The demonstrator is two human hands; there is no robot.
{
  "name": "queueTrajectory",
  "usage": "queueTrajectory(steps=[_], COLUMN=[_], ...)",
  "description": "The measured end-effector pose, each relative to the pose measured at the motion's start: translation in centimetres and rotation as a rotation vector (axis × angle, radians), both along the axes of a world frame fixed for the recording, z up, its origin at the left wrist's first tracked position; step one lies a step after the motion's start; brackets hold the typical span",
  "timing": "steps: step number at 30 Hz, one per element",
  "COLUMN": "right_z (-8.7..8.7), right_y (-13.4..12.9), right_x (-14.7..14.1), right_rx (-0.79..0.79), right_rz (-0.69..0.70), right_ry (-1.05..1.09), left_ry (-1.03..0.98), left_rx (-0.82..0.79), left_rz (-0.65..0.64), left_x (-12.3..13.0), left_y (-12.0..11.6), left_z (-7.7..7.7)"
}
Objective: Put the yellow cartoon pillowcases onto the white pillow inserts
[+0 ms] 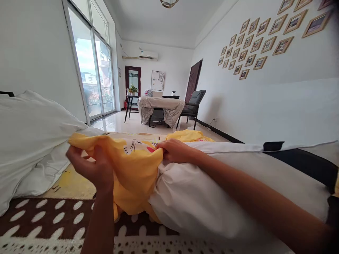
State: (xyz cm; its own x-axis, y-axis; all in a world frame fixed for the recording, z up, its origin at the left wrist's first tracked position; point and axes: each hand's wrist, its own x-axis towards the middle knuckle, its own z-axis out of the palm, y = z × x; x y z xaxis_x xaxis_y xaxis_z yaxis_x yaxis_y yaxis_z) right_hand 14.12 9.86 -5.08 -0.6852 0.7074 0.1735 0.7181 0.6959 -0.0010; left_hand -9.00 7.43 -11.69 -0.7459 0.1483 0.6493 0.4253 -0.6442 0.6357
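A yellow pillowcase [132, 173] with a printed cartoon face is stretched between my two hands, its cloth bunched and hanging in folds. My left hand [92, 162] holds up its far left edge, thumb and fingers closed on the cloth. Closed round the pillowcase's right edge is my right hand [174, 150], just above a white pillow [201, 197]. The pillow's gathered left end meets the yellow cloth; how far it goes inside is hidden. My right forearm lies across the pillow.
White bedding [34, 130] is heaped at the left. Beneath lie a printed yellow sheet [71, 183] and a brown-and-white patterned blanket [53, 218]. More yellow cloth [188, 135] lies beyond my right hand. Farther off stand a covered table [161, 102] and a dark chair [194, 104].
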Motion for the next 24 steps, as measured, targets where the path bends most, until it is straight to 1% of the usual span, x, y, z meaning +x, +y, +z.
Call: queueTrajectory(steps=[1,2,3,4,6,7,8,9,11,13,16,19,21,23,24], right_z=[-0.1,-0.1,-0.2,-0.3,-0.5,-0.6,-0.8,-0.8,-0.9,-0.7,-0.6,-0.6,-0.7,-0.9,-0.9], right_y=[0.1,0.2,0.3,0.3,0.2,0.0,-0.1,-0.3,-0.6,-0.8,-1.0,-1.5,-2.1,-2.8,-3.3], right_x=[0.1,0.2,0.2,0.2,0.1,0.0,0.0,-0.1,-0.1,0.0,0.0,-0.3,-0.7,-1.2,-1.4], right_rx=[0.025,0.053,0.084,0.12,0.219,0.276,0.331,0.377,0.425,0.42,0.404,0.46,0.51,0.522,0.512], right_rz=[-0.01,-0.027,-0.054,-0.089,-0.163,-0.19,-0.207,-0.214,-0.201,-0.18,-0.157,-0.121,-0.095,-0.1,-0.118], right_ry=[0.04,0.076,0.105,0.124,0.112,0.082,0.045,0.006,-0.04,-0.029,0.0,-0.075,-0.144,-0.183,-0.193], left_ry=[0.063,0.118,0.186,0.295,0.573,0.708,0.824,0.915,1.015,1.063,1.039,0.969,0.937,0.916,0.901], left_rx=[0.04,0.076,0.113,0.112,0.084,0.031,-0.038,-0.135,-0.354,-0.502,-0.592,-0.621,-0.61,-0.588,-0.58], left_rz=[0.145,0.232,0.244,0.187,0.029,-0.038,-0.074,-0.079,-0.024,0.052,0.148,0.244,0.288,0.293,0.27], left_x=[0.4,0.9,1.6,2.5,4.5,5.6,6.7,7.7,9.2,10.0,10.3,10.3,10.2,9.6,9.2], left_y=[-1.0,-2.2,-3.3,-4.3,-5.7,-5.9,-5.8,-5.5,-4.4,-3.1,-1.5,-0.5,0.0,0.6,0.9], left_z=[0.4,0.9,1.2,1.5,1.7,1.6,1.4,1.0,0.2,-0.6,-1.4,-1.8,-2.1,-2.3,-2.4])
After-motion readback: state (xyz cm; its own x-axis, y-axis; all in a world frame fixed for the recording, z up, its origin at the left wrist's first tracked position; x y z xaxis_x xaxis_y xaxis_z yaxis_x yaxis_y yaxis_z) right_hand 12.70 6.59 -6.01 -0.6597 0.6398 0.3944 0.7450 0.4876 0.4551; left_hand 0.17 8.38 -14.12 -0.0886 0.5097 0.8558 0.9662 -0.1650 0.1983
